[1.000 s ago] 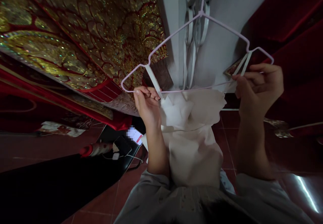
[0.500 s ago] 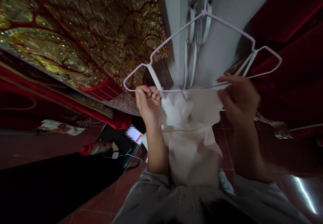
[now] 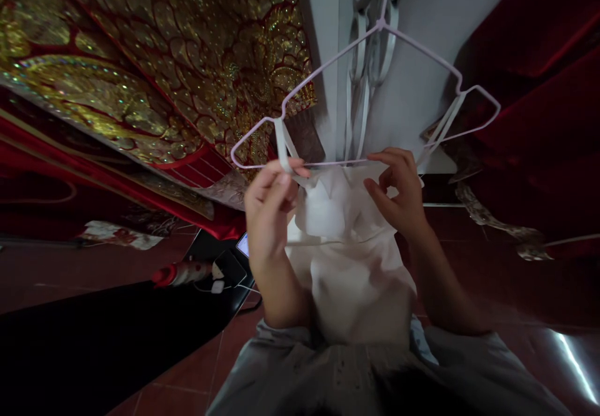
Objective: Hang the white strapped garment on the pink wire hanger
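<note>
The white garment (image 3: 360, 278) hangs before me from a pale hanger (image 3: 381, 24); I judge it light, soft, easily creased, the hanger thin but stiff. My left hand (image 3: 269, 210) pinches a narrow strap (image 3: 282, 141), likely a sound place to hold; my right hand (image 3: 400, 191), thumb and forefinger parted near the garment's top, seems to grip nothing.

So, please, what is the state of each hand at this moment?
Left hand: closed, holding the white strap.
Right hand: open, near the hanger's lower bar; contact cannot be told.
</note>
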`<state>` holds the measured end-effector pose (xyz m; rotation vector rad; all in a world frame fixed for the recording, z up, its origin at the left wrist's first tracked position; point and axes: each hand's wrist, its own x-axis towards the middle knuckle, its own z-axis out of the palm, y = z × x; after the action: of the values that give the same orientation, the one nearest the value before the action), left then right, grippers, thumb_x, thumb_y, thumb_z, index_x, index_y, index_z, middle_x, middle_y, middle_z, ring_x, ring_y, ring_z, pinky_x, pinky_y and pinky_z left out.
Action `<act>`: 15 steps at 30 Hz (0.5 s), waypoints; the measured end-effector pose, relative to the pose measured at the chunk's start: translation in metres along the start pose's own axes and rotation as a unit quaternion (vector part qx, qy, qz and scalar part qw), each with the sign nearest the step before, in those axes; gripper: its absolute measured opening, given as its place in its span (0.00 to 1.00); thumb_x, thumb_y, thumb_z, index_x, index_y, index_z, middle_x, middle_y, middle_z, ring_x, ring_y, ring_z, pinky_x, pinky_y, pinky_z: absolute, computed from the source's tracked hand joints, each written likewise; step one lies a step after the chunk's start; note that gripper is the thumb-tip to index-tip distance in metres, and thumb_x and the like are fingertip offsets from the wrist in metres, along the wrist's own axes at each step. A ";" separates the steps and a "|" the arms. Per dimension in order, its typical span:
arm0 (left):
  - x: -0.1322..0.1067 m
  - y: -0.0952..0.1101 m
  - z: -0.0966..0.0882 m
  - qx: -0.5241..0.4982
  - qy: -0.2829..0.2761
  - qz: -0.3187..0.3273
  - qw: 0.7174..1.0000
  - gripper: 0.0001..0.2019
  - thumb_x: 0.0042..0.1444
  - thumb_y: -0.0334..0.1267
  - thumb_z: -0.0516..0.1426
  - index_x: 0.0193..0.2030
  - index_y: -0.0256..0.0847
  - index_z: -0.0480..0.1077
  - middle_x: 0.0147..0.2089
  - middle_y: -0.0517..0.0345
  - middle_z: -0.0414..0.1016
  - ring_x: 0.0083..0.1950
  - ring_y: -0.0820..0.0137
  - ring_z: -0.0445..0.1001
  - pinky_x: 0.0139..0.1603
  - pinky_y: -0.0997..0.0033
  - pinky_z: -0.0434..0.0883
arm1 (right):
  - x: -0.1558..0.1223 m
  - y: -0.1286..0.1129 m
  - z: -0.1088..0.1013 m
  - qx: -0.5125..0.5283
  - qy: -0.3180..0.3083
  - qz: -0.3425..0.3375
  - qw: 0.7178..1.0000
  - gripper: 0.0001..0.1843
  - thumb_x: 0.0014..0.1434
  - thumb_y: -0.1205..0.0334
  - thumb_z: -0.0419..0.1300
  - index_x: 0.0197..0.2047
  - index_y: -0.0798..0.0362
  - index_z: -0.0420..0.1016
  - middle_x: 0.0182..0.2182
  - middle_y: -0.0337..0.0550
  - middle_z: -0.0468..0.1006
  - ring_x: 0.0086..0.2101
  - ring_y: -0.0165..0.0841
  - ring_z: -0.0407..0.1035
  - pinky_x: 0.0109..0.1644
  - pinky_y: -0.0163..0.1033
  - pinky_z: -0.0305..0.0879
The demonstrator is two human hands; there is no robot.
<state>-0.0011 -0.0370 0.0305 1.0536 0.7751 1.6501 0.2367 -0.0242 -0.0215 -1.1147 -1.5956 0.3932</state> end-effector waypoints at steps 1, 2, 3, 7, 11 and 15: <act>0.006 0.009 -0.003 -0.047 -0.002 0.006 0.999 0.19 0.62 0.55 0.73 0.48 0.41 0.88 0.44 0.50 0.87 0.25 0.78 0.57 0.19 0.75 0.53 | 0.000 0.000 -0.001 0.000 0.001 -0.003 1.000 0.19 0.65 0.59 0.66 0.59 0.37 0.81 0.55 0.43 0.77 0.26 0.26 0.62 0.32 0.42 0.75; 0.012 0.016 -0.008 -0.082 0.012 0.016 0.996 0.19 0.67 0.55 0.69 0.50 0.40 0.87 0.48 0.49 0.88 0.24 0.78 0.55 0.17 0.74 0.50 | 0.000 0.001 -0.002 0.000 0.002 -0.007 1.000 0.19 0.66 0.59 0.66 0.59 0.38 0.81 0.55 0.43 0.77 0.26 0.26 0.62 0.33 0.41 0.75; 0.018 0.020 -0.014 -0.103 0.038 0.029 0.994 0.18 0.74 0.53 0.62 0.51 0.41 0.86 0.53 0.48 0.88 0.24 0.78 0.55 0.17 0.74 0.49 | -0.001 0.002 -0.004 0.001 0.001 -0.009 1.000 0.19 0.66 0.60 0.66 0.59 0.37 0.81 0.55 0.43 0.77 0.27 0.26 0.63 0.33 0.41 0.74; 0.027 0.009 -0.036 -0.065 0.159 0.099 0.980 0.21 0.83 0.39 0.48 0.53 0.46 0.84 0.59 0.57 0.88 0.24 0.82 0.62 0.18 0.75 0.50 | -0.003 0.004 -0.005 -0.004 0.005 -0.007 1.000 0.19 0.66 0.59 0.66 0.59 0.37 0.81 0.55 0.43 0.78 0.27 0.26 0.63 0.33 0.41 0.75; 0.016 -0.020 -0.029 0.005 0.171 0.070 0.983 0.09 0.71 0.43 0.66 0.49 0.42 0.86 0.52 0.50 0.91 0.23 0.82 0.64 0.18 0.78 0.52 | -0.003 0.001 -0.004 0.006 -0.001 -0.013 1.000 0.20 0.67 0.59 0.66 0.61 0.35 0.81 0.56 0.43 0.78 0.28 0.27 0.64 0.32 0.41 0.74; 0.012 -0.033 0.000 -0.024 0.111 0.015 0.993 0.19 0.71 0.54 0.65 0.39 0.38 0.81 0.44 0.44 0.90 0.18 0.81 0.56 0.15 0.76 0.49 | -0.008 -0.003 -0.009 0.044 -0.032 -0.028 0.998 0.22 0.66 0.59 0.68 0.62 0.33 0.81 0.58 0.44 0.79 0.29 0.28 0.67 0.33 0.41 0.75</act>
<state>0.0101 -0.0159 0.0049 0.8612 0.8632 1.8244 0.2425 -0.0345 -0.0204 -0.9964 -1.6466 0.4615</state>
